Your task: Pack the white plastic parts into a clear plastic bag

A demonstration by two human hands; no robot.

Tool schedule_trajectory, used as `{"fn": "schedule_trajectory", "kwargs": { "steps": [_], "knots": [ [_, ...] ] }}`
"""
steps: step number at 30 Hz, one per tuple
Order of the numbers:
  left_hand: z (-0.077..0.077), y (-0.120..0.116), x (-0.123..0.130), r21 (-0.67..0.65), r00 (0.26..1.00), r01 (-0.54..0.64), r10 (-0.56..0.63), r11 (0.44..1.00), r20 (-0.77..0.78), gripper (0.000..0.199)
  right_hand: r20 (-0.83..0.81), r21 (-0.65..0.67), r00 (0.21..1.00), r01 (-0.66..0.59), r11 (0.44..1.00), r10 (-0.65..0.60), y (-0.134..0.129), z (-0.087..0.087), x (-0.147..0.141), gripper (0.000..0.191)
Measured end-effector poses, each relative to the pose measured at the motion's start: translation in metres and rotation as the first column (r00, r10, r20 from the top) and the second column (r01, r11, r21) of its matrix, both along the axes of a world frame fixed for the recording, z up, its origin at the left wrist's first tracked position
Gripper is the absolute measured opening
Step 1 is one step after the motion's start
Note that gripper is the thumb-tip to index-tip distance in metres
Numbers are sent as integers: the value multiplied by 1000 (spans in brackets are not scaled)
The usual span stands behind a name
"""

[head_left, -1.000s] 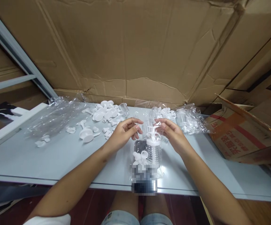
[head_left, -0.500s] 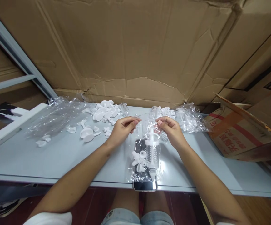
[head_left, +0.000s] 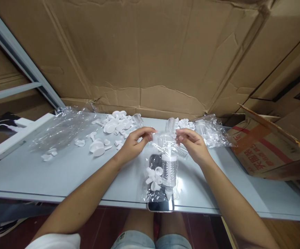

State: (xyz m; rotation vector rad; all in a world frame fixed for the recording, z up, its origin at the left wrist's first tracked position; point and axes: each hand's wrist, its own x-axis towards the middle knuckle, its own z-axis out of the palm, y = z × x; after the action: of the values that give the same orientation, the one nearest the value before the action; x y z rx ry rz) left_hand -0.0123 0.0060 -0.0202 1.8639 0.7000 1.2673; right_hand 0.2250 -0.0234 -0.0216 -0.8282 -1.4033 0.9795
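Head view: I have both hands over the front of the grey table (head_left: 74, 180), working at the top of a clear, crinkled plastic bag (head_left: 164, 142). My left hand (head_left: 137, 141) and right hand (head_left: 193, 145) are narrowed, thumb towards fingers, and seem to pinch its film at either side. The step looks like handling the bag's upper edge; moving on calls for a light, even pinch.

I count one bag between my hands, lying partly over one black smartphone (head_left: 165, 206). Inside show one clear ribbed cylinder with a white collar (head_left: 169, 171) and a cluster of small white plastic pieces (head_left: 154, 178), too overlapped to count. Beyond stand out three loose clear coils (head_left: 170, 124), one pile of white plastic parts (head_left: 116, 122), uncountable, and one open cardboard box (head_left: 264, 148).
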Motion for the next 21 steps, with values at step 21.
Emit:
{"fn": "schedule_trajectory", "kwargs": {
  "steps": [21],
  "knots": [
    [18,-3,-10,-28,972,233,-232,972,24,26,362,169,932,-67,983,1,-6,15,16,24]
  ]
}}
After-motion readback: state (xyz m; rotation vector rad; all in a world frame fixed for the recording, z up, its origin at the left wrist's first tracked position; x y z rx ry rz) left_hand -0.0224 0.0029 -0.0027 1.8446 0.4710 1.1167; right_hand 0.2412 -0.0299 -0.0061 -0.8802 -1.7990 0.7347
